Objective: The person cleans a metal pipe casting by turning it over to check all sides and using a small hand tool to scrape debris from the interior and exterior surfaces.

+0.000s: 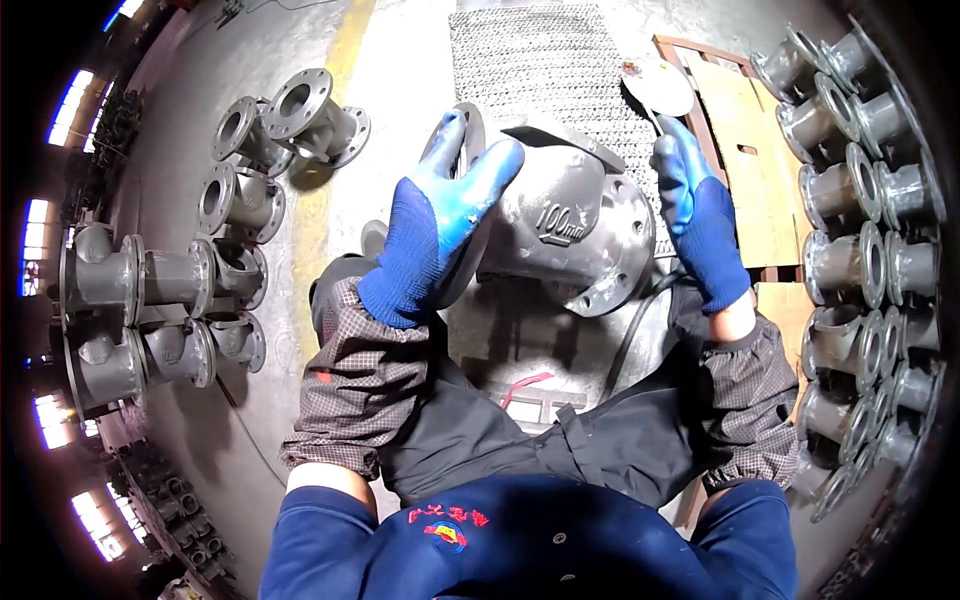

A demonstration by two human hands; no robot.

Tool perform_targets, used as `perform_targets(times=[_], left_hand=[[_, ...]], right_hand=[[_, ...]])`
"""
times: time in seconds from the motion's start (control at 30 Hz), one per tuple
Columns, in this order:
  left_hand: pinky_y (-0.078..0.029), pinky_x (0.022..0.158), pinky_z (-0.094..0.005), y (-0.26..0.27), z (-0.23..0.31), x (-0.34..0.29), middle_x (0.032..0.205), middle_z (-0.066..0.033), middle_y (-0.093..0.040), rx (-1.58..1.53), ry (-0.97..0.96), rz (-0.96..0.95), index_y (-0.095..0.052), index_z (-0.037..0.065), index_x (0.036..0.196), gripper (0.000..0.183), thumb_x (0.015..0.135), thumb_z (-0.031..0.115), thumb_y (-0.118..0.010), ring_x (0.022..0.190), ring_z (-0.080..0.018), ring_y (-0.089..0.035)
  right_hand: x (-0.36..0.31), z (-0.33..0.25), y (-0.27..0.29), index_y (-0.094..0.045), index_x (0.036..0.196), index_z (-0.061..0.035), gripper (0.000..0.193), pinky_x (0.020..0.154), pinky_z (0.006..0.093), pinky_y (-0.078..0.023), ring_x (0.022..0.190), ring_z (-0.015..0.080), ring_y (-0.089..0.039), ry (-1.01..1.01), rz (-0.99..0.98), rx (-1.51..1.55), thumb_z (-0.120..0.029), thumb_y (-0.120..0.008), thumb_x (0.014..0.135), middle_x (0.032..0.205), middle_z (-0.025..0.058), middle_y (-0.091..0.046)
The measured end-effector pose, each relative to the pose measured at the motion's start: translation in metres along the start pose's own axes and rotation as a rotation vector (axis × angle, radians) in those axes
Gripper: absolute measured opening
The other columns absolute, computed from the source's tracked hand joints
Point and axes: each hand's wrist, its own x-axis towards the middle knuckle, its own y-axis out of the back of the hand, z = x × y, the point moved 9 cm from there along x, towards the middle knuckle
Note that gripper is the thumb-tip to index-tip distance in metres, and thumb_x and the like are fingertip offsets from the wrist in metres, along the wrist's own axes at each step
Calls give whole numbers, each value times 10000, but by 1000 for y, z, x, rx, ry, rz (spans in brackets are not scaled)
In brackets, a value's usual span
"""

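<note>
A grey cast-metal valve body (pixel 555 205) with round bolt-hole flanges lies on its side in front of me, raised lettering on its curved face. My left hand (pixel 455 190), in a blue coated glove, grips its left flange, thumb and fingers on either side of the rim. To the right of the casting and apart from it, my right hand (pixel 690 185), gloved the same way, is closed around the thin handle of a round, pale, disc-shaped tool (pixel 663 88). A small red patch shows at the disc's left edge; its exact kind is unclear.
Several similar flanged castings stand on the floor at left (pixel 300 110), with more in rows farther left (pixel 105 275). Stacked castings (pixel 840 190) line the right side beside a wooden pallet (pixel 740 130). A textured mat (pixel 535 60) lies ahead; a dark hose (pixel 630 345) runs near my knees.
</note>
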Motion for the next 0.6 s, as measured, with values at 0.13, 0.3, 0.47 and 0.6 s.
perform_targets(times=[0.13, 0.3, 0.47, 0.6], left_hand=[[-306, 1003, -282, 0, -4, 0, 1361, -212, -364, 121, 67, 2, -281, -127, 1325, 757, 794, 283, -631, 1239, -208, -367], [-263, 1032, -285, -4, -4, 1, 1398, -214, -319, 195, 35, -34, -270, -109, 1338, 750, 804, 283, -622, 1289, -213, -307], [-230, 1052, -288, -7, -4, 0, 1413, -216, -292, 186, 2, -59, -274, -94, 1344, 722, 822, 274, -612, 1315, -219, -267], [-230, 1053, -287, -6, -6, 1, 1419, -212, -282, 194, 6, -54, -268, -89, 1349, 725, 819, 262, -618, 1316, -220, -267]], right_hand=[[-9, -36, 7, -595, 1141, -130, 308, 685, 283, -483, 795, 218, -630, 166, 40, 287, -73, -520, 848, 903, 161, -628], [-14, -56, 2, -616, 1117, -103, 394, 667, 307, -504, 755, 242, -631, 469, 102, 150, 24, -595, 745, 889, 134, -644], [-16, -63, -3, -604, 1149, -130, 475, 655, 300, -500, 739, 251, -620, 480, 87, 73, 30, -606, 702, 881, 118, -638], [-17, -67, -7, -585, 1182, -163, 530, 611, 311, -491, 694, 246, -597, 510, 56, -51, 25, -595, 686, 799, 95, -614]])
